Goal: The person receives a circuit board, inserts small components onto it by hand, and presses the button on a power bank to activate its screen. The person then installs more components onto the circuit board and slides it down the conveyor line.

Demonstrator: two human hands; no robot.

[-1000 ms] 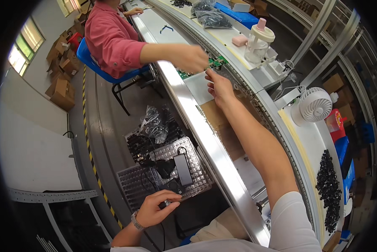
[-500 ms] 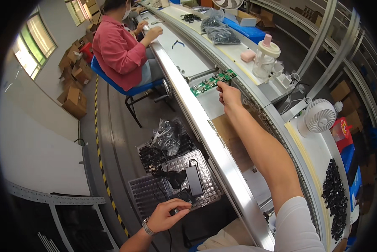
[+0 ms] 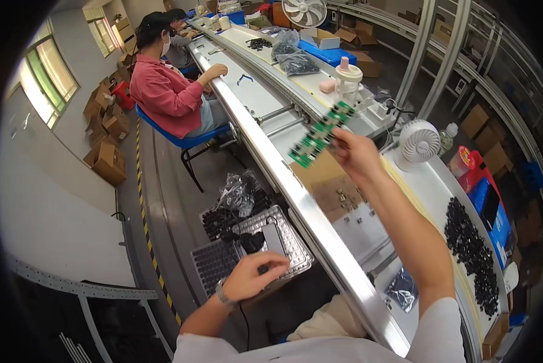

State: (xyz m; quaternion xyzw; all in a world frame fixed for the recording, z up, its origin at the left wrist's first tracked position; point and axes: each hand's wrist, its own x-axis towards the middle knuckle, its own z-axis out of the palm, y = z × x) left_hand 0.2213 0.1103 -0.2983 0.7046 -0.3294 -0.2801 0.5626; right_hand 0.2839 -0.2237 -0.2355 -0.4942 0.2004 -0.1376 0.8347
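A long green circuit board with dark and silver parts along it is pinched at its right edge by my right hand. It is held up over the work line, tilted. My left hand, with a metal watch at the wrist, hovers above the trays left of the line. Its fingers are loosely curled but apart, and nothing shows in them. Beneath the board and my right forearm, a brown cardboard sheet lies on the line with several small metal parts.
Black small parts are heaped on the right shelf, beside a white fan. Clear plastic trays and a bag are at the lower left. A person in a pink shirt sits farther along the metal rail.
My right hand has lifted the circuit board off the line and brought it nearer. My left hand has shifted right and up. The head view has tilted up slightly.
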